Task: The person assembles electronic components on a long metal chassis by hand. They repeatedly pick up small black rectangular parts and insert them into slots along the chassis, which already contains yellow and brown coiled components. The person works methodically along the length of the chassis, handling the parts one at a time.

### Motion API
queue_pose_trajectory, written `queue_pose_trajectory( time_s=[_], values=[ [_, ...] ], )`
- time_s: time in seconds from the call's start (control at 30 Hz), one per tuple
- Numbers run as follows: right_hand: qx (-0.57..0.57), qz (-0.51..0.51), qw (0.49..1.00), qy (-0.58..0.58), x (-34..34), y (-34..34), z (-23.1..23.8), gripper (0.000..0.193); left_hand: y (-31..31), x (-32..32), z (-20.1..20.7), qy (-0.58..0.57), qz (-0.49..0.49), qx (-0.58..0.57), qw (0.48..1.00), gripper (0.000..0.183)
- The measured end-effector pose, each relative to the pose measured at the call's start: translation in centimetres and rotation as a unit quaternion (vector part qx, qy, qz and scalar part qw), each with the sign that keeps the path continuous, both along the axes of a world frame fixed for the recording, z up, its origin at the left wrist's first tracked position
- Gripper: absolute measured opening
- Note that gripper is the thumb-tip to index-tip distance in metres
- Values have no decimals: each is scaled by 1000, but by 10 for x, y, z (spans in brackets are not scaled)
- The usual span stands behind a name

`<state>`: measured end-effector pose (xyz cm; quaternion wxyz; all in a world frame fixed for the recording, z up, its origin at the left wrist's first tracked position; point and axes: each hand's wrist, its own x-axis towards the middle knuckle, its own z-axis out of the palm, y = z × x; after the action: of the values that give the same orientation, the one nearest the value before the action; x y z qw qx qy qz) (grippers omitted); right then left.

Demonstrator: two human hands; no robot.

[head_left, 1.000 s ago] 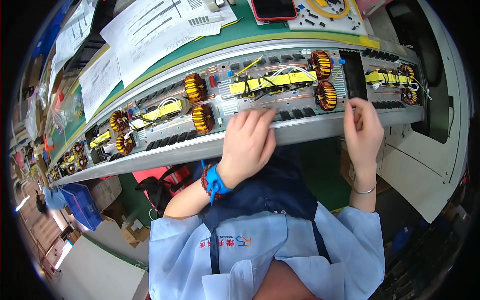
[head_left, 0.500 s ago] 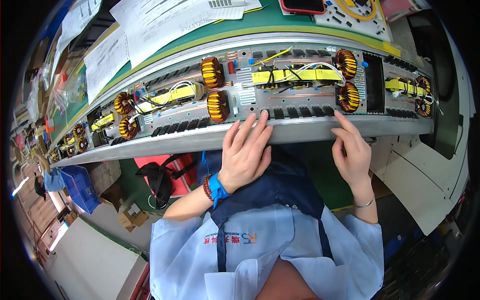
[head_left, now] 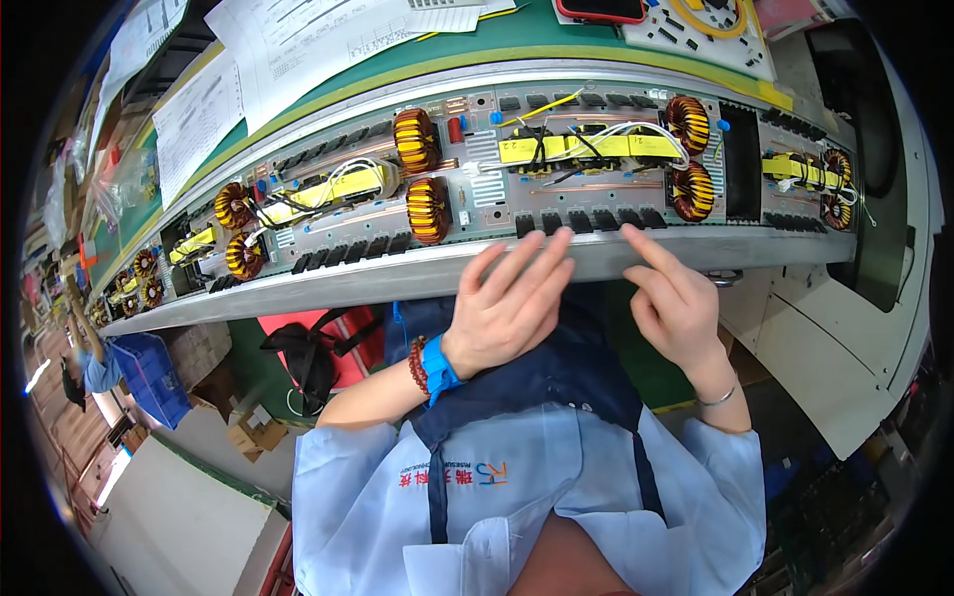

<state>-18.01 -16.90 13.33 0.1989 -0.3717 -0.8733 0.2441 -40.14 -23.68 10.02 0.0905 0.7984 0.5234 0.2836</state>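
Note:
A long circuit board lies across the bench in a grey metal rail. My left hand is open, its fingers stretched out over the rail and the tips close to a row of black components along the near edge. To its right, my right hand reaches its index fingertip to the same row, the other fingers bent and nothing in them. Whether either fingertip presses on a component I cannot tell. Beyond the row sit a yellow-taped transformer and copper-wound ring coils.
Paper sheets spread over the green bench top behind the rail. A red-edged phone and a white tray with small black parts lie at the back right. A blue crate stands at the left, a white cabinet at the right.
My left hand has slid right along the near edge, while my right hand has shifted left, so the two are closer together. The board keeps its place in the rail.

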Motion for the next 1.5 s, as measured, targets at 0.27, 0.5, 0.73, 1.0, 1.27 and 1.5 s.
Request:
queue_pose_trajectory(
  time_s=[0.27,0.5,0.73,1.0,1.27,1.5],
  values=[
    [5,11,1000,16,-13,9,3,21,10,0,12,-12,10,0,1000,46],
    [61,-3,996,64,-53,31,13,21,42,-25,29,9,109,5,994,44],
    [56,-12,998,-11,-71,42,13,24,56,-20,21,-16,91,42,995,29],
    [86,-3,995,-46,-82,46,10,20,60,-15,17,8,88,69,994,20],
    [85,-27,994,-63,-84,41,9,20,57,-18,11,60,63,84,993,18],
    [105,-62,992,-7,-63,52,35,30,63,-24,24,-22,57,67,996,24]
  ],
)
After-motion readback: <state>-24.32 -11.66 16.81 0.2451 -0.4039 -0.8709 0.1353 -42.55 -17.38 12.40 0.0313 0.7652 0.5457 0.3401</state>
